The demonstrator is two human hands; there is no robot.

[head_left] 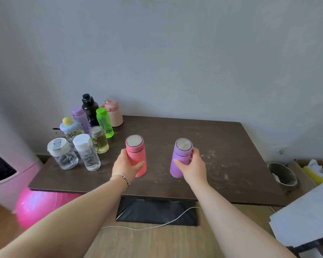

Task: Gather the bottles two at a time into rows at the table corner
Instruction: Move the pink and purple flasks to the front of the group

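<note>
Left hand (126,165) wrapped round lower body of coral-pink flask (136,155); grip closed firm, thumb on the right side, fingers behind. Right hand (191,165) same on purple flask (180,158), grip closed, thumb across the front. Both flasks upright, steel lids up, near mid-front of the bench (222,146), well apart from each other. Cannot tell if bases rest on the surface or hang just above it. One flask per hand fits the two-at-a-time rule; low mid-body hold keeps them vertical and leaves the tops free for sliding in beside others.

Gathered group sits at far-left bench corner: black bottle (89,107), peach bottle (113,113), lilac bottle (80,117), green bottle (104,122) toward the back; baby bottle with yellow teat (70,128), small jar with yellowish liquid (99,139), two clear bottles (86,152) and (62,153) at front. Rows loose but close-packed, all standing. Free spot looks to be right of the jar and clear bottles, just left of the pink flask. Likely last pair, since no other stray bottles in view.

Bench dark brown, worn, pale scuffs and specks on the right half. Plain grey wall behind. Pink ball (35,205) below left edge, metal bucket (282,174) at right, white cable (157,223) on the floor.
</note>
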